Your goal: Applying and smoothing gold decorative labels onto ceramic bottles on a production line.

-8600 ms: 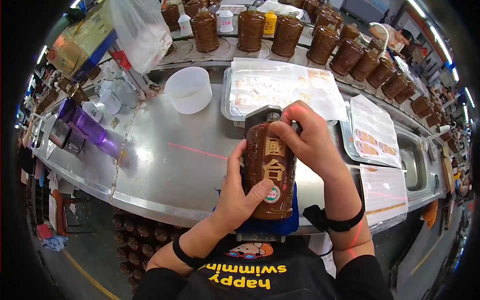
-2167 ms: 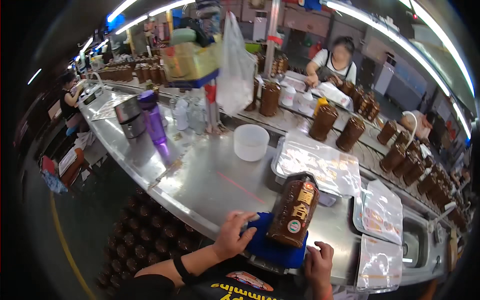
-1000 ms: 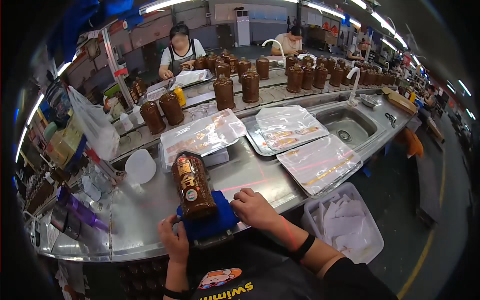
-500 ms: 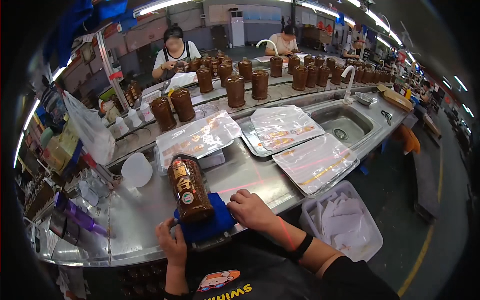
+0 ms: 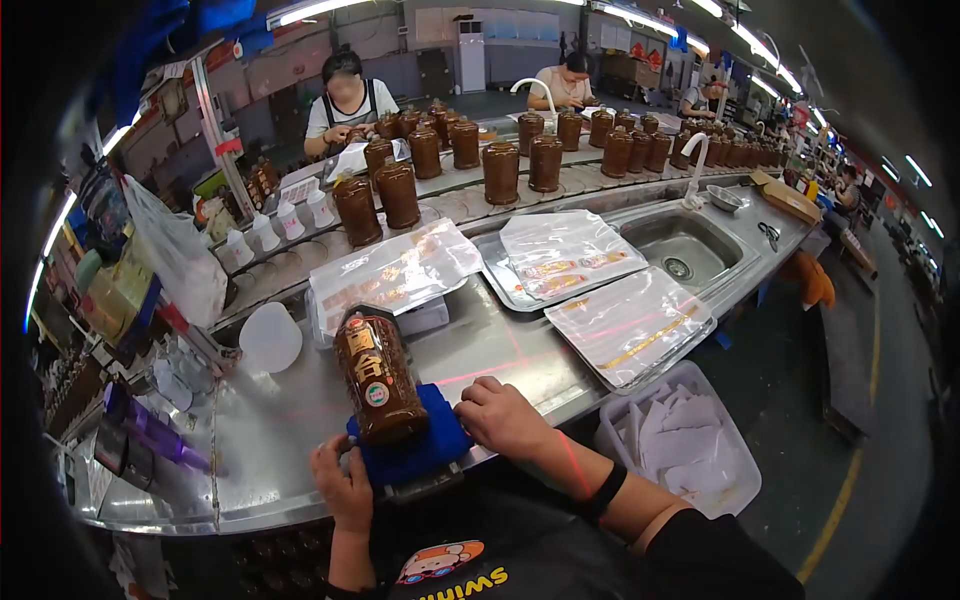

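bottle: lying on the blue pad at the counter's near edge, neck pointing away
left hand: curling on the pad's left corner
right hand: pressing flat, just right of the bottle

Left hand low at the near edge, fingers curled, thumb up. Right hand palm down, knuckles raised, forearm running back to the lower right; dark band on wrist.
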Tool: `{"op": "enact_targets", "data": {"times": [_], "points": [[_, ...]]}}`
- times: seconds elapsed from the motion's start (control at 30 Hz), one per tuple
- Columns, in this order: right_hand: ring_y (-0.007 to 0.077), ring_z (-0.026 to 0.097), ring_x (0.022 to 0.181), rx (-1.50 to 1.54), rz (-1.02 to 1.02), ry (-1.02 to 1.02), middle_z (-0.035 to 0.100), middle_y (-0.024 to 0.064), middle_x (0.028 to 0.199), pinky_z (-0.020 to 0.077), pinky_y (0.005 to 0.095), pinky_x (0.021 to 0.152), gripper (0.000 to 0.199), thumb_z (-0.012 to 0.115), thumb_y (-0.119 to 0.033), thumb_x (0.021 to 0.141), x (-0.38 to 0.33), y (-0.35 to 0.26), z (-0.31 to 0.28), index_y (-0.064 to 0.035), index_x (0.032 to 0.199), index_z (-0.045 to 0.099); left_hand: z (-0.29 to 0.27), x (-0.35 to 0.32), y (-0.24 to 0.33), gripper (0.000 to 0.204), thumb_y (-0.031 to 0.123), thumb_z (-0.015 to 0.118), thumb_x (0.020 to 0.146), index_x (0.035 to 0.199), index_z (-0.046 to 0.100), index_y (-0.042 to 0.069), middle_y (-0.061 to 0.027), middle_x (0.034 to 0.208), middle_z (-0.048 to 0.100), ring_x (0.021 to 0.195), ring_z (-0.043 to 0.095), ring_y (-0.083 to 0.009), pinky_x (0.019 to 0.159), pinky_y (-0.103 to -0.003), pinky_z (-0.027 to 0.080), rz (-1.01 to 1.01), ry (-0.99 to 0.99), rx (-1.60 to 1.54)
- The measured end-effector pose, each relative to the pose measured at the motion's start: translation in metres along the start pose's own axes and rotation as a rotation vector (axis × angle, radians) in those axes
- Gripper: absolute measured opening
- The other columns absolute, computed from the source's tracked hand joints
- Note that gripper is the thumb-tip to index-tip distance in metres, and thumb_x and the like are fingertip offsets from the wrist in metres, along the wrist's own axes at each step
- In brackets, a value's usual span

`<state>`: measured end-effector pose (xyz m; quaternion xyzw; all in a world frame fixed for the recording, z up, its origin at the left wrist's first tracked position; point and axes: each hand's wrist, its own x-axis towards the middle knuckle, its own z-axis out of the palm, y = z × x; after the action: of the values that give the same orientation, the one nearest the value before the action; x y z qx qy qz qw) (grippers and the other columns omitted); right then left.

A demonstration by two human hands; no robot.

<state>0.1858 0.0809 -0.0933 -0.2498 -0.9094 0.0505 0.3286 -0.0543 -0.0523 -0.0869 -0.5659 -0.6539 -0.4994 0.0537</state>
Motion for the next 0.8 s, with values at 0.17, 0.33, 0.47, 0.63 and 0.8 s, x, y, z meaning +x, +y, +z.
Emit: {"op": "enact_targets", "data": {"times": [0.17,0.33,0.47,0.63,0.8], "points": [[0.0261,0.055,0.093,-0.002,-0.015,0.012,0.056,0.0058,0.090,0.0471,0.0382,0.066,0.011,0.063,-0.016,0.078,0.0006,0.0011,0.0021,-0.0097,0.088,0.060,-0.0012,0.0004,0.0013,0.018,0.005,0.056,0.087,0.103,0.057,-0.002,-0.0159,0.096,0.061,0.094,0.055,-0.0313,0.082,-0.039,0.045,0.015,0.002,0.023],[0.0263,0.055,0.092,-0.002,-0.027,0.024,0.056,0.0058,0.089,0.0473,0.0384,0.066,0.010,0.062,-0.016,0.079,0.0004,0.0018,0.0010,-0.0096,0.087,0.060,-0.0015,0.0012,0.0022,0.019,0.006,0.056,0.087,0.104,0.057,-0.002,-0.0164,0.096,0.060,0.094,0.055,-0.0315,0.082,-0.039,0.044,0.005,-0.011,-0.005],[0.0263,0.055,0.092,0.009,-0.020,0.015,0.056,0.0059,0.090,0.0471,0.0379,0.066,0.011,0.063,-0.016,0.079,0.0018,0.0015,-0.0001,-0.0096,0.087,0.060,-0.0004,0.0017,0.0005,0.020,0.006,0.056,0.087,0.105,0.057,-0.002,-0.0168,0.097,0.059,0.093,0.055,-0.0317,0.082,-0.039,0.044,-0.025,-0.013,0.009],[0.0277,0.057,0.088,0.050,-0.012,0.006,0.058,0.0074,0.089,0.0481,0.0379,0.069,0.014,0.066,-0.012,0.077,0.0027,0.0021,-0.0042,-0.0072,0.090,0.062,0.0018,-0.0022,-0.0046,0.020,0.006,0.056,0.088,0.106,0.057,-0.002,-0.0167,0.098,0.057,0.093,0.055,-0.0325,0.082,-0.039,0.044,-0.053,-0.022,-0.018],[0.0275,0.056,0.089,0.067,-0.006,-0.027,0.058,0.0079,0.090,0.0475,0.0374,0.071,0.016,0.066,-0.013,0.077,0.0038,0.0029,-0.0066,-0.0072,0.091,0.061,0.0020,-0.0009,-0.0034,0.021,0.006,0.056,0.088,0.107,0.056,-0.002,-0.0153,0.098,0.056,0.094,0.055,-0.0303,0.085,-0.038,0.044,-0.085,-0.040,-0.041]]}}
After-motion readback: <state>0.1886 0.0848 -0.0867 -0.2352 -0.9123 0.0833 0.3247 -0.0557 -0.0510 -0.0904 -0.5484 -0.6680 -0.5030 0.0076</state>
